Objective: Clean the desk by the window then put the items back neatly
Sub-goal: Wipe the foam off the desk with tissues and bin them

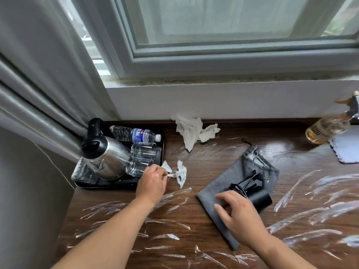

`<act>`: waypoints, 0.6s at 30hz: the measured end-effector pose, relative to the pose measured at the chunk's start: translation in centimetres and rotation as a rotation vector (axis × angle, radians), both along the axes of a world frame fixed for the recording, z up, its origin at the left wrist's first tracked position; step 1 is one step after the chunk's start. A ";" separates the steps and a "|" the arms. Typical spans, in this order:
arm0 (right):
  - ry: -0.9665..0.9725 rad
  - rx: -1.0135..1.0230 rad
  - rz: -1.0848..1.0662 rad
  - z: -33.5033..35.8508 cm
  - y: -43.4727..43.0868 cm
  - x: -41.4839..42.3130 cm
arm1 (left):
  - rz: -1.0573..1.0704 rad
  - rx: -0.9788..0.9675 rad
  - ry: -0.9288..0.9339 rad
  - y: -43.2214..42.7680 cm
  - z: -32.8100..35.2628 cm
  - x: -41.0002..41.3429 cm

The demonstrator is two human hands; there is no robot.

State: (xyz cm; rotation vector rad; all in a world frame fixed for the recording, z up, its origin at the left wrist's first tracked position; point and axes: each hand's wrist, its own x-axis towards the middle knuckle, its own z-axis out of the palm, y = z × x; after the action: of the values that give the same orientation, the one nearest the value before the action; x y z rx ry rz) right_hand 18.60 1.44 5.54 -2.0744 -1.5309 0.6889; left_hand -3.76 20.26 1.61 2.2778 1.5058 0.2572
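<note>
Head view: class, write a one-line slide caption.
Left hand pinches a tissue scrap beside the tray; right hand touches a grey pouch on the smeared desk.

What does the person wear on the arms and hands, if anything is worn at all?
Nothing visible: the left hand and the right hand show no glove, ring, watch or bracelet. Both arms are bare down to the picture's edge, without sleeves.

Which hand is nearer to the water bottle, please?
Left. The left hand sits in front of the water bottle; the right hand rests farther right, on the grey pouch.
</note>
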 end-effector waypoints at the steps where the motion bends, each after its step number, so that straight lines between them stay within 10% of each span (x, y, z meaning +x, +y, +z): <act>1: -0.004 0.000 0.022 -0.2 1.0 -0.2 | 0.005 0.003 0.008 0.7 0.0 0.2; 18: -0.145 -0.261 0.217 -7.8 16.3 -4.8 | 0.137 -0.030 0.032 2.2 -2.8 1.1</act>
State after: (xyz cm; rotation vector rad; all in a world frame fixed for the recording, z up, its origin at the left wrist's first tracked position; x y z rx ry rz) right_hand 13.84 17.72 -2.21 -2.2065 -1.8537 0.8757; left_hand -2.62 22.50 -1.21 2.1683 1.6732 0.2352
